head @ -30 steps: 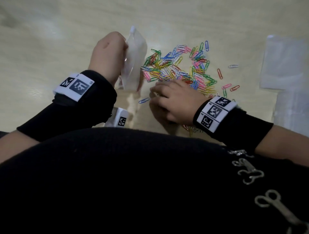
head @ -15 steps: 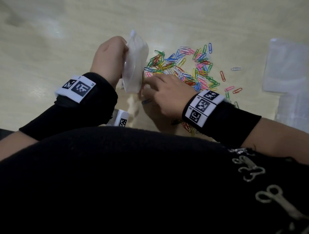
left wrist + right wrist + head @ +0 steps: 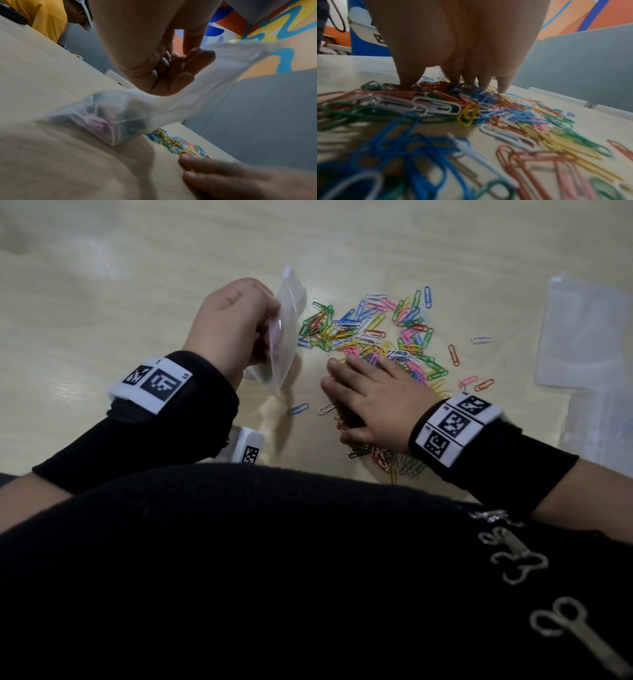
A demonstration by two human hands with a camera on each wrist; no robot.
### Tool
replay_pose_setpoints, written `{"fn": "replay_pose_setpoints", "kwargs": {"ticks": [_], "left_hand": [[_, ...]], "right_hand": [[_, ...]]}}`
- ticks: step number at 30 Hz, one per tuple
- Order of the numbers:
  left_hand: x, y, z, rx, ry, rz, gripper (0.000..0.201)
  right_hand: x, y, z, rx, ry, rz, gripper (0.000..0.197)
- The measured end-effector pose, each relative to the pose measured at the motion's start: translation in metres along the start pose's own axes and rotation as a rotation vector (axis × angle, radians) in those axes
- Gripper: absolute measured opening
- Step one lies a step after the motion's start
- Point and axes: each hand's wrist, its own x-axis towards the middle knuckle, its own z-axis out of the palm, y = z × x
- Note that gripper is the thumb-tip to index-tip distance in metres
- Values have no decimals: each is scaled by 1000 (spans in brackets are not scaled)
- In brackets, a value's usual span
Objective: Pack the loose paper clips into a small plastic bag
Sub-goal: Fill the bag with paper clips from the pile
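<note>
A heap of coloured paper clips lies on the pale wooden table, spreading toward me under my right wrist. My left hand holds a small clear plastic bag upright just left of the heap; the left wrist view shows the bag with some clips in its bottom. My right hand lies palm down on the near side of the heap, fingers spread and straight. In the right wrist view its fingertips press on the clips.
Spare clear plastic bags lie flat at the right edge of the table. A few stray clips sit between the heap and those bags. A person in a yellow top is across the table.
My right hand has left the bag's mouth and dropped back onto the near side of the heap with fingers spread. My left hand still holds the bag upright.
</note>
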Motion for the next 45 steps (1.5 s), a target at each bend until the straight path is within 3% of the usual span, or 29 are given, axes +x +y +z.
{"fn": "replay_pose_setpoints", "kwargs": {"ticks": [4,11,20,24,27,30,33,38,43,45], "left_hand": [[0,-5,9,-16,-99,16,25],[1,-17,25,96,-245,6,19],[6,-20,46,176,-278,-49,20],[8,-23,53,203,-280,-61,21],[8,-23,58,209,-284,-56,22],[7,-23,62,220,-287,-50,23],[8,-23,63,223,-271,-65,22],[8,-21,59,162,-272,-126,20],[5,-16,57,105,-328,-159,19],[4,-14,58,108,-338,-153,20]], "right_hand": [[-6,2,-5,88,128,110,73],[-9,13,-9,280,210,242,40],[-11,31,-27,500,302,501,30],[-18,37,-36,808,396,577,28],[-21,37,-45,1212,416,568,31],[-22,33,-52,1600,387,494,17],[-22,26,-56,1798,289,445,10],[-21,27,-51,1791,198,444,31],[-16,23,-55,1584,233,541,38],[-15,21,-56,1463,224,573,51]]}}
